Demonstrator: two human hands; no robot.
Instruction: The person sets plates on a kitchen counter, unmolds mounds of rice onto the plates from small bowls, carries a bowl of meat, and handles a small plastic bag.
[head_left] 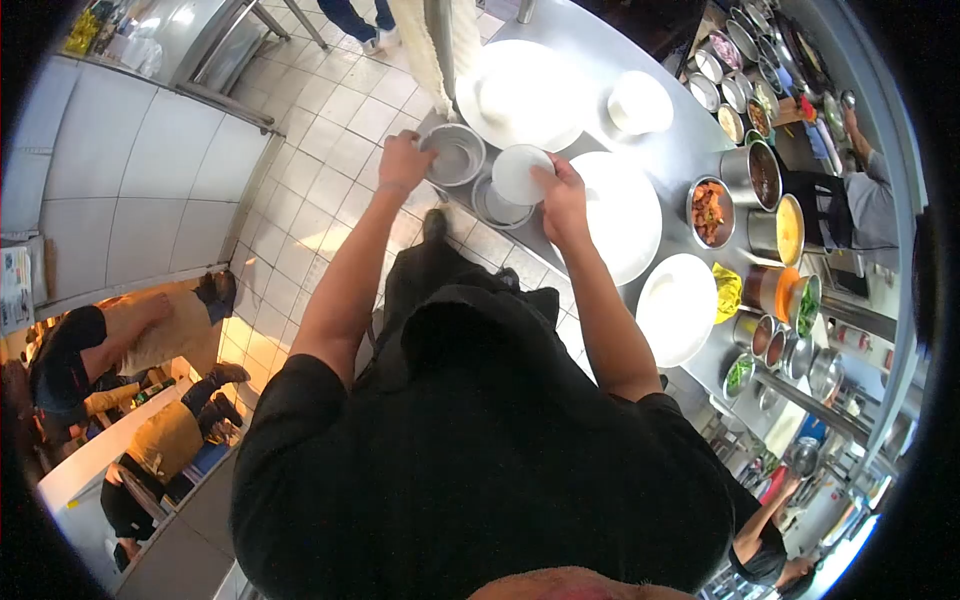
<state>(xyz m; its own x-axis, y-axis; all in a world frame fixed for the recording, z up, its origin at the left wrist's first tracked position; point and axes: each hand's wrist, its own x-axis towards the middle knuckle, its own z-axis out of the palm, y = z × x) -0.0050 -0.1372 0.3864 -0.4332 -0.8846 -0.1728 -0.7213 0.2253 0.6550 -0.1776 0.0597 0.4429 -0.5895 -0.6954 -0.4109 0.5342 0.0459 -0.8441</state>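
The left hand (pixel 403 163) is closing its fingers on the near-left rim of a round container (pixel 455 157), which is standing upright directly to the right of that grip. The right hand (pixel 562 200) is gripping a white disc (pixel 522 174) at its right edge, thumb and fingers together; the disc is extending leftward from the grip, toward the left hand. A second round container (pixel 497 208) is sitting below and to the left of the right-hand grip, partly hidden by the disc. Whether the disc is touching that container, the angle is not clearly showing.

Beyond both hands, a large plate (pixel 545 95) is lying flat, washed out by glare. Just to the right of the right-hand grip, a second plate (pixel 625 220) is lying on the metal counter (pixel 680 180); a third plate (pixel 677 310) is lying nearer the body. A white bowl (pixel 640 103) is standing beyond and to the right of the same grip. Farther right, a steel bowl (pixel 710 213) is holding orange-brown food, and a yellow bundle (pixel 727 292) is lying beside the third plate.
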